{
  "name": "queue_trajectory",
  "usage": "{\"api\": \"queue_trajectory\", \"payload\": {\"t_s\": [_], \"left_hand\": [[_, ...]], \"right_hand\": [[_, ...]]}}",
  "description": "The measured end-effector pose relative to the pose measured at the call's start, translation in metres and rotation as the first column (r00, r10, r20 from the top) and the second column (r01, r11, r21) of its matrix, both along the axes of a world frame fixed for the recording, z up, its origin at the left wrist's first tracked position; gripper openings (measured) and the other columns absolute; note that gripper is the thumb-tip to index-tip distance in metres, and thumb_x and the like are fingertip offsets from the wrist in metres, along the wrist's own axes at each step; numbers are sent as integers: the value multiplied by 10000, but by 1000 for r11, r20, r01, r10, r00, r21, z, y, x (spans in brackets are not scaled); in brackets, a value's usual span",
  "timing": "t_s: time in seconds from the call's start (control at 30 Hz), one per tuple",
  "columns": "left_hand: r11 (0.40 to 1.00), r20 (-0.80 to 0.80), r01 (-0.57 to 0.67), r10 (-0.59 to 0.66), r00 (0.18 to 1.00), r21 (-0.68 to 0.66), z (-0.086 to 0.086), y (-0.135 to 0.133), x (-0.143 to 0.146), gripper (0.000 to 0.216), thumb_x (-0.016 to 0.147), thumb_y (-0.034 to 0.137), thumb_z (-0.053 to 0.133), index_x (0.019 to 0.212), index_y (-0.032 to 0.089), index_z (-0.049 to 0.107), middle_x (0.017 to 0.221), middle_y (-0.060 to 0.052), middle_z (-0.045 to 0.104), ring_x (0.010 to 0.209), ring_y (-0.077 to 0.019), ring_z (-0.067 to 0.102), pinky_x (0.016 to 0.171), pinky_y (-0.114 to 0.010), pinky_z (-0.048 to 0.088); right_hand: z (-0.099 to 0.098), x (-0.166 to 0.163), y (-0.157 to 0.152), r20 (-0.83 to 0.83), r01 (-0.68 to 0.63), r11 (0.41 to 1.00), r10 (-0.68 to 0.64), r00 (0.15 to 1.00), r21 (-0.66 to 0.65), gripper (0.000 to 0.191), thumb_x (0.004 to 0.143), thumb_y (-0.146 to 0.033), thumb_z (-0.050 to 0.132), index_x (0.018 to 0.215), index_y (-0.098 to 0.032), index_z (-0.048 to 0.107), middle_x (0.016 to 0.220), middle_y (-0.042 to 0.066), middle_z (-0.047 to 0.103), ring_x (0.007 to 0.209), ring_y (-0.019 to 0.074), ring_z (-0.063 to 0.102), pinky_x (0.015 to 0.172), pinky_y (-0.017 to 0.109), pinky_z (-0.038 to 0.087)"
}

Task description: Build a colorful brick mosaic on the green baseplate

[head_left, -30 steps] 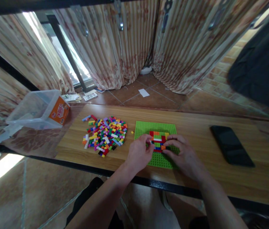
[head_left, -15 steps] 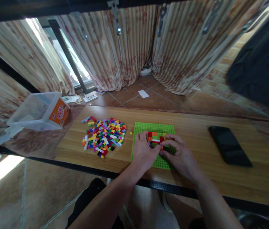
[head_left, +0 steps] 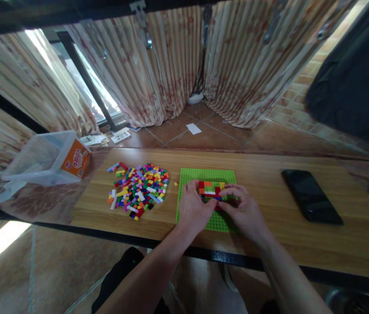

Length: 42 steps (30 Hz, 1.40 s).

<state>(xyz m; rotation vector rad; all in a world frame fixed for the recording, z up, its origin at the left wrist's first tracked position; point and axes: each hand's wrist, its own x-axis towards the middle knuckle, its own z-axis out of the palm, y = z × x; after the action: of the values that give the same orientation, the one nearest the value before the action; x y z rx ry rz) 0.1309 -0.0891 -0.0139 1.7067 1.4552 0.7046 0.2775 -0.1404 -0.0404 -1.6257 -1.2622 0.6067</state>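
A green studded baseplate (head_left: 219, 223) lies on the table under both hands. On it sits a low build of toy building bricks (head_left: 209, 188) in red, orange, green, white and yellow. My left hand (head_left: 195, 209) curls round the left side of the build, its thumb along the near edge. My right hand (head_left: 244, 210) is at the right side, its thumb and fingers closed on the build's right edge. A small blue brick (head_left: 217, 198) shows between the two thumbs. Both hands partly cover the build.
A heap of loose coloured bricks (head_left: 140, 189) spreads over the table's left part, with one small yellow brick (head_left: 175, 184) beside the plate. A black phone (head_left: 312, 196) lies on the right. Left of the table stands a clear plastic bin (head_left: 43, 155). Curtains (head_left: 168, 87) hang beyond.
The view has shifted slightly, so the table sits a little further left. My hands stay at the build; a blue brick now shows between the thumbs.
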Motion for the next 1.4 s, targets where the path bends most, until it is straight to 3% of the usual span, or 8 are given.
{"api": "queue_trajectory", "payload": {"t_s": [0.3,0.43,0.57,0.7,0.93,1.4], "left_hand": [[999,24,-2,3,1000,-52,1,-4,1,682,687,293,727,1301,168,456,1265,-161,526,1128,-319,569,978,-467,492],[996,46,0,4,999,-87,1,-8,-1,709,693,343,718,1336,183,468,1273,-157,533,1134,-346,569,993,-506,486],[995,100,-7,17,995,-96,1,-12,-3,758,697,400,722,1377,200,453,1296,-150,526,1180,-348,541,1038,-500,456],[993,97,18,-6,995,-120,6,-15,-3,818,653,403,750,1385,197,447,1297,-137,521,1176,-338,532,1026,-487,459],[995,77,1,6,997,-96,5,-16,0,804,641,382,753,1364,183,463,1281,-127,526,1157,-325,524,1004,-477,461],[994,73,14,-6,997,-111,6,-13,0,858,631,426,775,1389,181,457,1317,-141,521,1183,-347,521,1012,-499,466]], "right_hand": [[-13,11,-2,150,-17,1000,17,989,3,222,782,-463,665,839,-257,727,1122,84,610,1064,282,619,922,501,500],[-19,21,-1,233,-17,1000,14,972,12,295,741,-548,692,816,-270,755,1074,83,658,956,280,664,818,471,548],[-19,26,0,185,-17,1000,21,983,-25,336,731,-573,685,851,-271,770,1106,91,688,974,291,678,784,426,563],[-20,29,2,124,63,983,-42,991,-173,412,726,-620,628,868,-258,765,1104,88,720,988,316,684,828,451,539],[-19,26,7,149,142,957,-107,983,-252,424,705,-600,620,889,-245,763,1106,96,724,1016,357,666,865,502,506],[-12,20,9,232,145,959,-88,969,-242,417,700,-599,612,857,-249,775,1088,110,720,963,363,674,817,514,496]]}}
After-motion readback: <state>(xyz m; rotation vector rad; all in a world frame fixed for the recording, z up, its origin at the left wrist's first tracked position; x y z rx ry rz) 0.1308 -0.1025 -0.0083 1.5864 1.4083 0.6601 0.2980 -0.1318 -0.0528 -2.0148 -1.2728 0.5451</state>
